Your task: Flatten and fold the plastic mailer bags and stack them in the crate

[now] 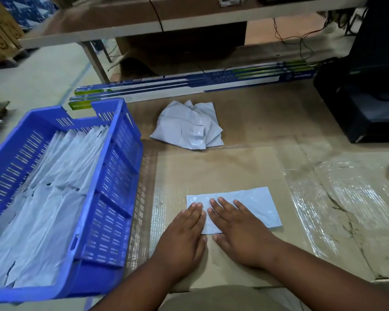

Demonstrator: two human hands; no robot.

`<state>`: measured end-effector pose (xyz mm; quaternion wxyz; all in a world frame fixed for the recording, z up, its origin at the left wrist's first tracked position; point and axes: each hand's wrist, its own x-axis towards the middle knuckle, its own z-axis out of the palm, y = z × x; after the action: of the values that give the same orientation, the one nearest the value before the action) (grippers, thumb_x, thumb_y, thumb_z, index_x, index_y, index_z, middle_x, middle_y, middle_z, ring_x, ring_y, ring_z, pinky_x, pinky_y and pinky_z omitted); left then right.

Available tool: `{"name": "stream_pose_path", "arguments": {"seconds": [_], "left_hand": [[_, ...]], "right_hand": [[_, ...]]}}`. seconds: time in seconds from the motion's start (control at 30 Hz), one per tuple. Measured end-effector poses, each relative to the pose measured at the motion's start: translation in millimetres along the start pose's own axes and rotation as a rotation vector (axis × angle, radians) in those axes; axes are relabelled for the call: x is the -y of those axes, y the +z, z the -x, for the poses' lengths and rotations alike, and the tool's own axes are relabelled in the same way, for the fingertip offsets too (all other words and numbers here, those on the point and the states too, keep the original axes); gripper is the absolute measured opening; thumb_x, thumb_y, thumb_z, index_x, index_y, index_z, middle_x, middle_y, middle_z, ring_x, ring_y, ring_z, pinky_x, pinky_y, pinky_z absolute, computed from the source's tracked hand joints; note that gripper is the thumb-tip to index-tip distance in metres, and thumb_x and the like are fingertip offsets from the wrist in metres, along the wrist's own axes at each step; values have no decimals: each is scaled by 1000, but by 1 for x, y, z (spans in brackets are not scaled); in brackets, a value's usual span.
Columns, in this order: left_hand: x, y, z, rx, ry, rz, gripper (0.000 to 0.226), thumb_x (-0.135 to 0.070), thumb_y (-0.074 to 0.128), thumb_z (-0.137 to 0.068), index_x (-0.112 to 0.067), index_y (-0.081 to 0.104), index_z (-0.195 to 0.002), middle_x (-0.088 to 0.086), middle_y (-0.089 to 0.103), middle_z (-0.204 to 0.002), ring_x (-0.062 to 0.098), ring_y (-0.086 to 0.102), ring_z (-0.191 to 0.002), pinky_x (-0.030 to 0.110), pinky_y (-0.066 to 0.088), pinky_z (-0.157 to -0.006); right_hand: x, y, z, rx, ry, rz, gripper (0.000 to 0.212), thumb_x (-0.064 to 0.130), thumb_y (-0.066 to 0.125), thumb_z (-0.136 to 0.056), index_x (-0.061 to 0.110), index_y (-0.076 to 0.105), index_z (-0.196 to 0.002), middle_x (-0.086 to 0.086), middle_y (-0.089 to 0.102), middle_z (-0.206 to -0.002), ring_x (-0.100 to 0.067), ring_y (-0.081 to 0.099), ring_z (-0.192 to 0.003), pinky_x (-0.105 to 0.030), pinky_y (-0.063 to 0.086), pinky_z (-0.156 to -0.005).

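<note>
A pale grey mailer bag [254, 204] lies flat on the cardboard sheet [211, 167] in front of me. My left hand [184, 232] and my right hand [236, 227] lie side by side, palms down, fingers straight, pressing the bag's left part. A crumpled heap of more mailer bags [189, 125] sits farther back on the cardboard. The blue slotted crate [117, 167] stands to the left, holding rows of folded grey bags [52, 198].
Long blue-and-white boxes [189, 86] lie along the far edge of the cardboard, under a table [144, 21]. A black box-like unit [359, 104] stands at the right. Shiny tape strips cover the cardboard at the right [346, 198].
</note>
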<state>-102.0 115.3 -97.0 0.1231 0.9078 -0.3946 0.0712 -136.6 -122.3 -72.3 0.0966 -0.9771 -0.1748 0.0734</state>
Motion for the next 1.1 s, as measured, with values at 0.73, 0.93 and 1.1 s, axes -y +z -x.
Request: {"name": "stream_pose_path", "arguments": {"seconds": [0.73,0.93,1.1], "left_hand": [[-34,12,-43,80,42,57,66,-46,51,-109,-10,39,-163,6,27,-173,18,20,-162,48,34,-125],[-59,5,-63,151,103,0,67,-49,40,-112,-19,22,-169,3,10,-178,19,7,-165,48,18,-132],[-64,8,-64,271,72,-43,70,-54,28,-113,-24,5,-171,-3,-7,-178,17,-8,-164,49,11,-132]], "right_hand": [[-84,-8,48,-8,-30,-67,77,63,28,-107,24,6,-170,3,-12,-176,-9,-12,-161,-37,0,-132],[-98,7,86,-101,79,91,82,71,31,-105,19,22,-168,-4,9,-176,-20,11,-163,-50,11,-124],[-121,-8,93,-30,93,143,75,70,30,-104,26,33,-165,-1,19,-175,-19,22,-160,-48,10,-124]]}}
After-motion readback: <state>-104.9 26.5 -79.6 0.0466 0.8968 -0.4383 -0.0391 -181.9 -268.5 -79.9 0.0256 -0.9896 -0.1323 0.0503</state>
